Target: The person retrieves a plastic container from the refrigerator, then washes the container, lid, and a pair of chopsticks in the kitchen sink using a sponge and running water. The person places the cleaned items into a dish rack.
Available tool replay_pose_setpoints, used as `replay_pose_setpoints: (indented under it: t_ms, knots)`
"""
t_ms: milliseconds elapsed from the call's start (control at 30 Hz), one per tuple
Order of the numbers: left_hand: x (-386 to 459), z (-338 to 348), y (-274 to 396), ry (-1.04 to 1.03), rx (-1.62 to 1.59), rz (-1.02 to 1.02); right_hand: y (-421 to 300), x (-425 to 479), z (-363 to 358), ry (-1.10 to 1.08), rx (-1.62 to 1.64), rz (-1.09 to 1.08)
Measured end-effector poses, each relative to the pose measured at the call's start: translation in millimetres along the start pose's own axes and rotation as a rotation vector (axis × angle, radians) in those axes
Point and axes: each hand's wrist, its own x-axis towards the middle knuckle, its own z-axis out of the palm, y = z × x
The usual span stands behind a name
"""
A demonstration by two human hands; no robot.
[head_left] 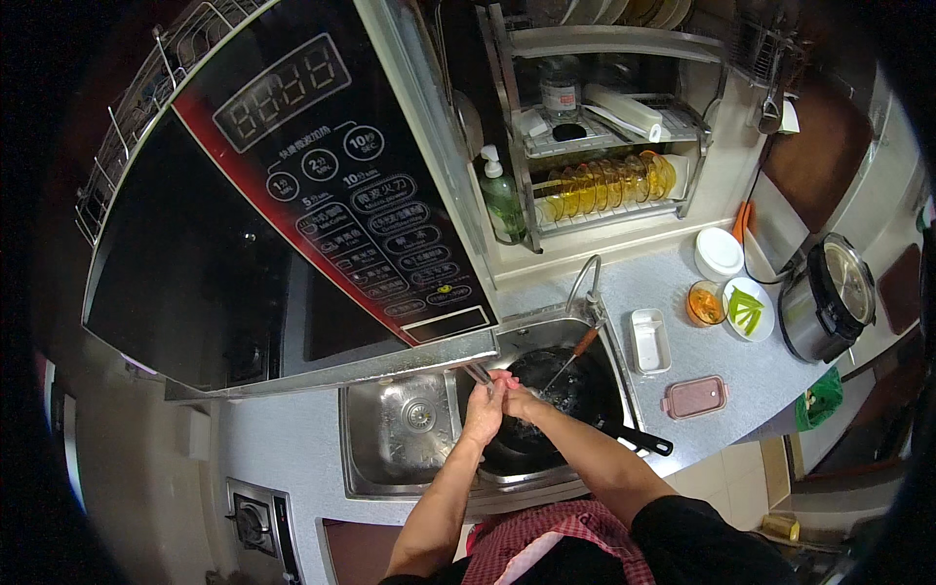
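Observation:
My left hand (483, 415) and my right hand (518, 401) are pressed together over the double sink, just below the metal spout (478, 373) of a tap. Whether anything lies between the fingers cannot be made out. Under my right hand a dark pan (563, 409) with water in it fills the right basin, its black handle (647, 440) jutting over the front right rim. A utensil with a wooden handle (586, 341) leans in that pan. To the left is the bare steel basin (395, 439) with its drain strainer (420, 415).
A microwave (292, 205) overhangs the sink's left side. Right on the counter stand a white tub (649, 351), a pink lid (696, 398), a glass bowl of orange food (706, 303), a bowl of green strips (747, 311) and an electric cooker (823, 300). Behind is a dish rack (614, 146).

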Motion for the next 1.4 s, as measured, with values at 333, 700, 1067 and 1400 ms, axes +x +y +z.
replay_pose_setpoints:
  t_ms: [333, 700, 1067, 1400]
  knots:
    - [-1.3, -0.1, 5.7, 0.038, 0.149, -0.111, 13.9, -1.7, -8.0, 0.038, -0.542, -0.154]
    - [26.1, -13.3, -24.8, 0.041, 0.009, -0.047, -65.7, -15.9, -31.5, 0.019, -0.619, 0.126]
    - [18.7, 7.2, -28.8, 0.175, 0.126, -0.001, -31.9, -35.7, -0.6, 0.283, -0.225, -0.379]
    - [12.9, -22.0, -32.8, -0.197, 0.578, 0.028, -38.4, -39.2, -24.0, -0.229, -0.167, -0.068]
